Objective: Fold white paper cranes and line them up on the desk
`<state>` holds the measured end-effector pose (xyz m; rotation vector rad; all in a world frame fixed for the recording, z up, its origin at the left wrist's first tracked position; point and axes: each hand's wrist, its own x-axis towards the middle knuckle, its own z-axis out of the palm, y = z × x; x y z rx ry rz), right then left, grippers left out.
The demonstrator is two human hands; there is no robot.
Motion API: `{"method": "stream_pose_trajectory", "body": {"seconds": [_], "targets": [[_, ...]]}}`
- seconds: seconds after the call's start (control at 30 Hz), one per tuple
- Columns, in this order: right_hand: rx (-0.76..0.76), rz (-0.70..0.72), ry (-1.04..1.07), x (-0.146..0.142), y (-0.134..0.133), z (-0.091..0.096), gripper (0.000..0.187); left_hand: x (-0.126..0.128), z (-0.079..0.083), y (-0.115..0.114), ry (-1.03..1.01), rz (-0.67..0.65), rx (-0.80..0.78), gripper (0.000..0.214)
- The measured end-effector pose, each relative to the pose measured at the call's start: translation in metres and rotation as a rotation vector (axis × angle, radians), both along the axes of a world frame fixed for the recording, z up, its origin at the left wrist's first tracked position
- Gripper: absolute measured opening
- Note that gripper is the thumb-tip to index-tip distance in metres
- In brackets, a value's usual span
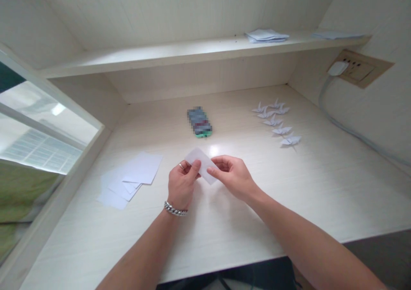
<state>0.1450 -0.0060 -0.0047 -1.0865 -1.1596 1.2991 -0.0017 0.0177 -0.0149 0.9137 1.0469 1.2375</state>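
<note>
My left hand [182,182] and my right hand [231,175] both pinch a small white folded paper [201,161] just above the pale wooden desk [257,204]. The left hand grips its lower left edge with thumb and fingers and wears a ring and a metal chain bracelet. The right hand pinches the paper's lower right corner. A loose pile of white paper sheets [131,178] lies on the desk to the left of my left hand. Several folded white paper cranes [276,122] sit in a row at the back right.
A phone [199,121] with a green case lies on the desk behind the hands. A shelf [180,54] above holds stacked paper [266,36]. A wall socket with a white plug [338,69] and cable is on the right. A window [35,131] is at left.
</note>
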Motion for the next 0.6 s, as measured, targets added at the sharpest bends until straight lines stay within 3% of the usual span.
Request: {"method": "stream_pose_trajectory", "body": {"seconds": [0.3, 0.6], "targets": [[0.057, -0.045, -0.131, -0.0020, -0.0010, -0.0004, 0.016, 0.0005, -0.0020, 0.0002, -0.024, 0.039, -0.008, 0.035], [-0.024, -0.080, -0.104, -0.0004, 0.0022, 0.0015, 0.018, -0.0018, -0.0007, 0.0021, 0.096, 0.111, -0.056, 0.036]]}}
